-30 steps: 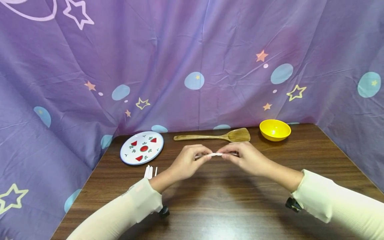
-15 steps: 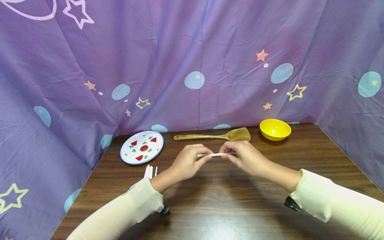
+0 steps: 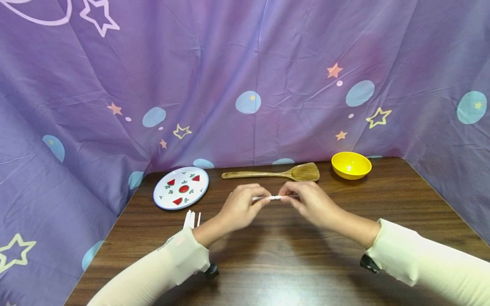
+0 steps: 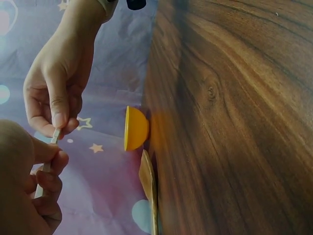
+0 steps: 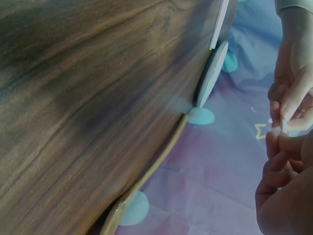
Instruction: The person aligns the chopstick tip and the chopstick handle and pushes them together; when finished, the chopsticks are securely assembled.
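A thin white stick (image 3: 274, 197) spans the gap between the two hands above the table. My left hand (image 3: 240, 207) pinches its left part between thumb and fingers. The right hand (image 3: 311, 205) pinches the other part, fingertips close to those of the left. In the left wrist view, the stick's narrow middle (image 4: 55, 136) shows between the fingertips, with a small notch there, and its lower end comes out below the left fingers (image 4: 49, 181). Most of its length is hidden by the fingers.
Several white sticks (image 3: 189, 219) lie by the left forearm. Behind them is a white plate (image 3: 183, 188) with watermelon prints. A wooden spatula (image 3: 264, 174) lies along the back of the table (image 3: 283, 263), left of a yellow bowl (image 3: 351, 166). A purple curtain (image 3: 214, 72) hangs behind.
The right hand has shifted slightly left, with its fingertips closer to the left hand's, so less of the white stick shows between them. The left hand has barely moved.
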`<state>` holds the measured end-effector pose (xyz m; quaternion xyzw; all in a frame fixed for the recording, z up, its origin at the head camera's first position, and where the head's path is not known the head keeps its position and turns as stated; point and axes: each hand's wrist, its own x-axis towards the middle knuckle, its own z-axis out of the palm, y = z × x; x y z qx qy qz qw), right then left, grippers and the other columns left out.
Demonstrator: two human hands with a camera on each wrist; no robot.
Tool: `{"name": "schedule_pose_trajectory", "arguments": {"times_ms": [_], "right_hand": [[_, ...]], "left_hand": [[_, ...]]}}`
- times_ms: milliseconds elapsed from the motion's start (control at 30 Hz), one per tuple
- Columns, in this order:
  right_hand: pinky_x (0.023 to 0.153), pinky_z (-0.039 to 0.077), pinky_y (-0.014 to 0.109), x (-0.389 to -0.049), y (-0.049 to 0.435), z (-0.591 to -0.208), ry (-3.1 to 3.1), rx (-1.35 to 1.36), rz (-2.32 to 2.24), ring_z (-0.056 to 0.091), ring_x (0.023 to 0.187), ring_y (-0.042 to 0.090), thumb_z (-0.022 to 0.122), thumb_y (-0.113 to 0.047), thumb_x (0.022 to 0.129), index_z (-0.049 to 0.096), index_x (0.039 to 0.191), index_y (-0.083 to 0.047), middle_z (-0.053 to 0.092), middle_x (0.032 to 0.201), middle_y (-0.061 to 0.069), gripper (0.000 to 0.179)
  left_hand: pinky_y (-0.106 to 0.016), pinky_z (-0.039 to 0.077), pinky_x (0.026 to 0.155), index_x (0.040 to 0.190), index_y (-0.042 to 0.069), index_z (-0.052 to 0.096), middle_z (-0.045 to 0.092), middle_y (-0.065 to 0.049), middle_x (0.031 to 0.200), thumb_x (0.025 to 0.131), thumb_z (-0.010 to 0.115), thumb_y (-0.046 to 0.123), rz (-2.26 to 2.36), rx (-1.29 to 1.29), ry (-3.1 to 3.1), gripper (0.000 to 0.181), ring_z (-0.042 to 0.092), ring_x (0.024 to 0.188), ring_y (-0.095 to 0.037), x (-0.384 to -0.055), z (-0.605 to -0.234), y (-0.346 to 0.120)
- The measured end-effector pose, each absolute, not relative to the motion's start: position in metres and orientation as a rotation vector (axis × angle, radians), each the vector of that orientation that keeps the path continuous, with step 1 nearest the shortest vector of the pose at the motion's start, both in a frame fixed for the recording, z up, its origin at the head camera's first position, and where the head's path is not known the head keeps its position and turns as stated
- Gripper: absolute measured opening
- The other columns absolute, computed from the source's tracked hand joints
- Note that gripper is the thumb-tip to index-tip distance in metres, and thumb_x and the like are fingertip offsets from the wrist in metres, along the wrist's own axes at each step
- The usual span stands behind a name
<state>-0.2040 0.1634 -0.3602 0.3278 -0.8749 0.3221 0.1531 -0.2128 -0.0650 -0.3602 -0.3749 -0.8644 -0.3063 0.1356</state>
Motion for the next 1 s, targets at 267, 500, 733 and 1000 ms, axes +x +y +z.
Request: {"name": "schedule_pose_trajectory", "arguments": {"times_ms": [267, 500, 733, 1000], "right_hand": [[0.069, 0.055, 0.031, -0.202, 0.162, -0.368, -2.478, 0.913, 0.878, 0.063, 0.075, 0.006, 0.077, -0.008, 0.091, 0.071, 0.092, -0.013, 0.072, 0.083, -0.010, 0.008], [0.067, 0.053, 0.033, -0.202, 0.157, -0.370, -2.423, 0.879, 0.855, 0.061, 0.074, 0.006, 0.077, -0.007, 0.090, 0.070, 0.092, -0.016, 0.072, 0.084, -0.010, 0.011], [0.064, 0.050, 0.031, -0.201, 0.154, -0.370, -2.442, 0.876, 0.838, 0.059, 0.071, 0.005, 0.077, -0.010, 0.091, 0.070, 0.093, -0.017, 0.070, 0.081, -0.012, 0.010], [0.074, 0.059, 0.029, -0.208, 0.154, -0.365, -2.454, 1.037, 0.912, 0.069, 0.081, 0.007, 0.077, -0.009, 0.091, 0.073, 0.095, -0.014, 0.076, 0.088, -0.005, 0.007]], "left_hand": [[-0.028, 0.054, 0.074, 0.098, 0.011, 0.078, 0.075, 0.002, 0.095, 0.095, 0.074, 0.012, -0.919, -1.076, -2.513, 0.006, 0.065, 0.081, -0.011, -0.213, -0.365, -0.062], [-0.027, 0.051, 0.070, 0.098, 0.009, 0.077, 0.073, 0.001, 0.091, 0.093, 0.074, 0.008, -0.935, -1.080, -2.478, 0.005, 0.061, 0.076, -0.011, -0.214, -0.365, -0.061], [-0.027, 0.051, 0.069, 0.098, 0.009, 0.077, 0.074, 0.002, 0.092, 0.094, 0.074, 0.010, -0.904, -1.083, -2.483, 0.005, 0.061, 0.075, -0.010, -0.213, -0.365, -0.064], [-0.032, 0.056, 0.078, 0.102, 0.008, 0.076, 0.074, 0.000, 0.095, 0.099, 0.068, 0.013, -0.925, -1.075, -2.534, 0.010, 0.067, 0.085, -0.014, -0.208, -0.364, -0.072]]}}
